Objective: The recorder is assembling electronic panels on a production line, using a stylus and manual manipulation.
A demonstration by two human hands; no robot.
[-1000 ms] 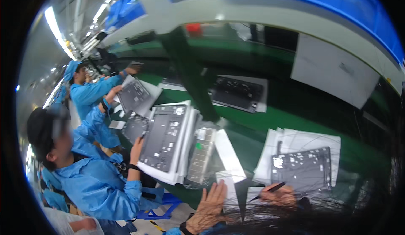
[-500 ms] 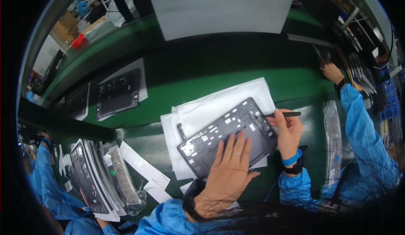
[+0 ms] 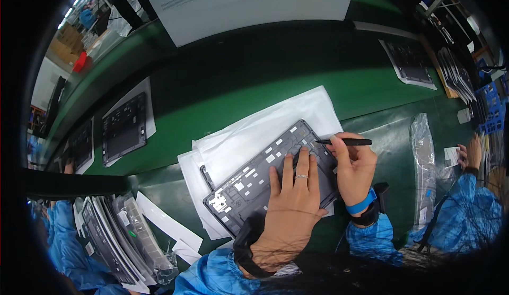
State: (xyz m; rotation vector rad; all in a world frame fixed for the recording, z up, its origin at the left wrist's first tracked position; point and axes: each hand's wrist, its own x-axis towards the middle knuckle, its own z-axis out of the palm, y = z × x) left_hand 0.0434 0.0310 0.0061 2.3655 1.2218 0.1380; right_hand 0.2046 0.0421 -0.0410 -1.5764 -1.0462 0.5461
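A dark tablet back cover [image 3: 253,181], dotted with small white and silver patches, lies at a slant on white foam sheets [image 3: 233,141]. My left hand [image 3: 294,199] rests flat on it, fingers stretched out and a ring on one finger. From the right, my right hand [image 3: 356,170] pinches slim black tweezers [image 3: 352,142]. Their thin tip points left, over the cover's upper right part. Whether the tip touches the cover, I cannot tell. A small dark strip [image 3: 205,176] lies beside the cover's upper left edge.
Similar covers on white sheets lie on the green belt: one cover [image 3: 124,125] at left, another [image 3: 408,64] at far right. Stacked panels [image 3: 106,236] and a bagged tray [image 3: 140,223] stand left; a bagged strip [image 3: 422,173] lies right. Co-workers' blue sleeves [image 3: 461,215] appear both sides.
The view has shifted, moving most things leftward. The tweezers' tip has moved inward over the cover. At right, a co-worker's hand has withdrawn from the belt, where a cover now shows.
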